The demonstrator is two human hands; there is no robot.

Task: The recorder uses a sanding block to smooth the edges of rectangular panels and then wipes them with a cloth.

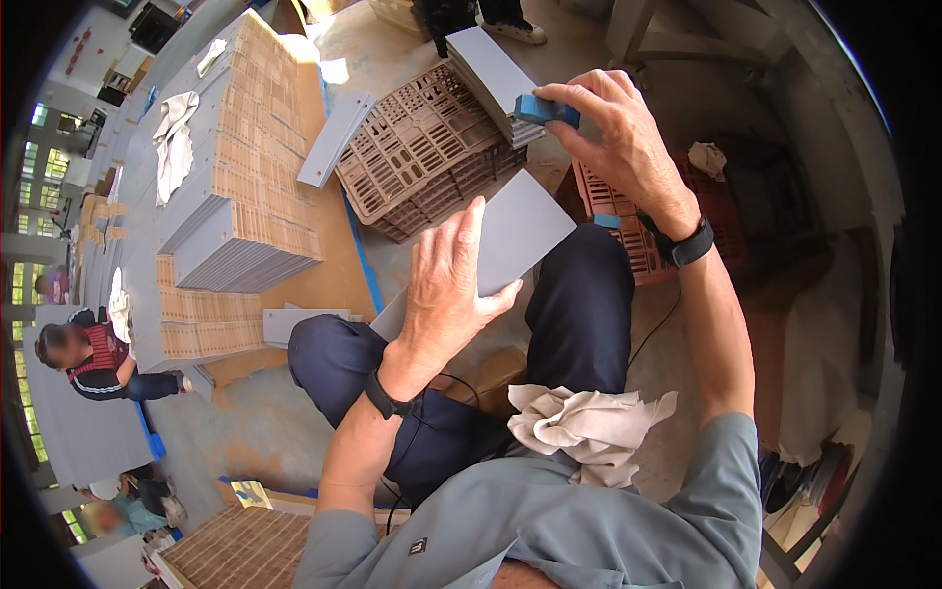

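A smooth grey panel (525, 228) lies slanted across my knees. My left hand (446, 285) rests over it, fingers stretched and thumb spread apart; whether it presses on the surface I cannot tell. Up and to the right, my right hand (613, 123) pinches a small blue block (546, 110) between thumb and fingers. That block is close to the end of a stack of grey panels (488, 74) on an upturned-looking brown plastic crate (427, 137). A crumpled cream cloth (589, 422) lies on my lap.
Tall stacks of grey panels with brown edges (260, 128) rise on the left. One narrow panel (336, 139) leans by the crate. A reddish crate (643, 260) with another blue block (606, 221) stands beyond my right knee. Two people work at far left; another's shoe (515, 32) shows at top.
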